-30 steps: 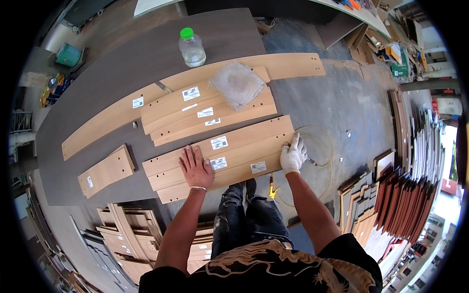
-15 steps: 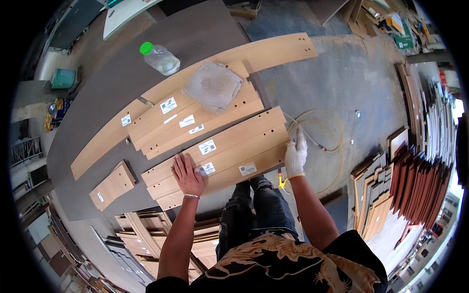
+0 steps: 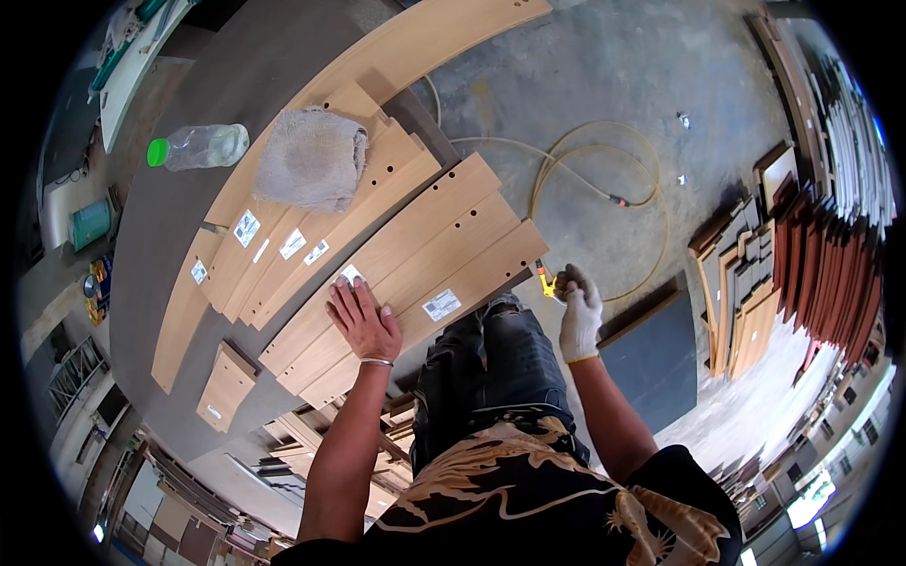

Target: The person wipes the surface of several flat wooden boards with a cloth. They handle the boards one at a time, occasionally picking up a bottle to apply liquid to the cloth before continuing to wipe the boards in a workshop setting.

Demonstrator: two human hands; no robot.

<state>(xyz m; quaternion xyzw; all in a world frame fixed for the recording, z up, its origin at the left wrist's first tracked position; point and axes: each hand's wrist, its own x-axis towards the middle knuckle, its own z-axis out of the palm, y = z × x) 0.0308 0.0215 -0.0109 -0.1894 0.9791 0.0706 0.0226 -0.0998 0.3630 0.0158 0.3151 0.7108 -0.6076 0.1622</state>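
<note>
My bare left hand (image 3: 364,323) lies flat with its fingers stretched on a set of light wood boards (image 3: 404,253) laid side by side. It partly covers one white label; another label (image 3: 441,304) shows to its right. Dark holes line both board ends. My right hand (image 3: 580,316), in a white glove with greyish fingers, is off the boards' right end, its fingers curled in. Close to its left side hangs a yellow air blow gun (image 3: 547,280) at the table's edge. Whether the fingers touch it, or hold anything, cannot be made out.
Beyond lie more labelled boards (image 3: 363,203) under a folded grey cloth (image 3: 314,158), a long curved board (image 3: 415,42) and a green-capped clear bottle (image 3: 203,147). A short board (image 3: 226,385) rests at left. A coiled yellowish hose (image 3: 664,217) crosses the floor. Board stacks (image 3: 741,292) stand right.
My right hand has left the boards' right end, drawn back beside the blow gun, and curled its fingers. My left hand stays on the boards. The whole view has turned.
</note>
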